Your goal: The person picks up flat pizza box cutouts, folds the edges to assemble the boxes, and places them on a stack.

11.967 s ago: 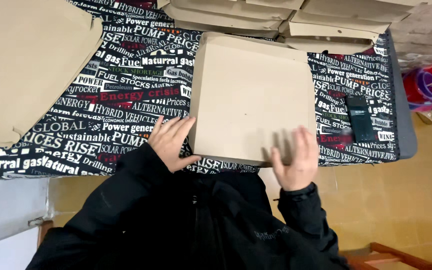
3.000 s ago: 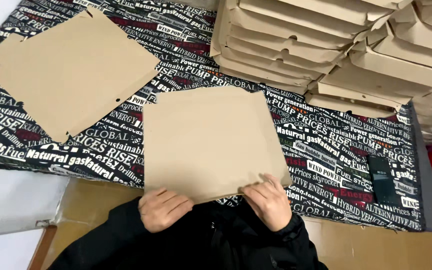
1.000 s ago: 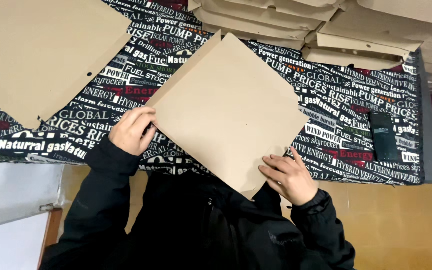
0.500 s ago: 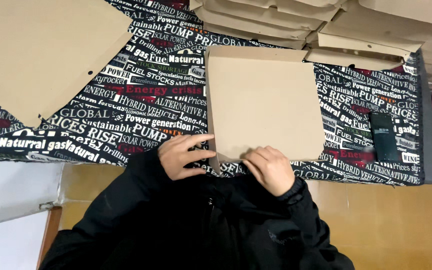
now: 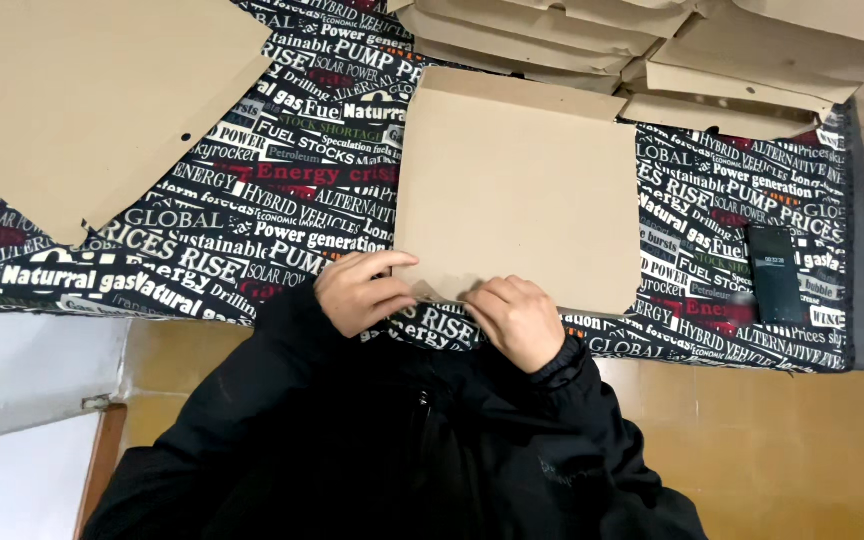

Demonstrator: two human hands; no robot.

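1. The cardboard sheet [image 5: 520,195] lies at the table's [image 5: 252,190] near edge; its near corner is hidden by knuckles.
2. Left hand [image 5: 360,290] and right hand [image 5: 518,320] (fingers curled) pinch that edge.

A person in a black jacket is sitting at a table covered with a black cloth with printed words [image 5: 252,210]. Both hands are holding the near edge of a flat, square, brown cardboard sheet [image 5: 517,190]. The left hand [image 5: 360,292] is pinching the near left corner, and the right hand [image 5: 517,320] is gripping the edge just beside it. The sheet is lying flat, stretching away from the fingers. Far to the left of the hands, a bigger brown cardboard piece [image 5: 82,100] is lying flat. Beyond the held sheet, a stack of folded brown cardboard boxes [image 5: 652,40] is sitting. To the right of the hands, a small black phone [image 5: 777,272] is lying on the cloth.
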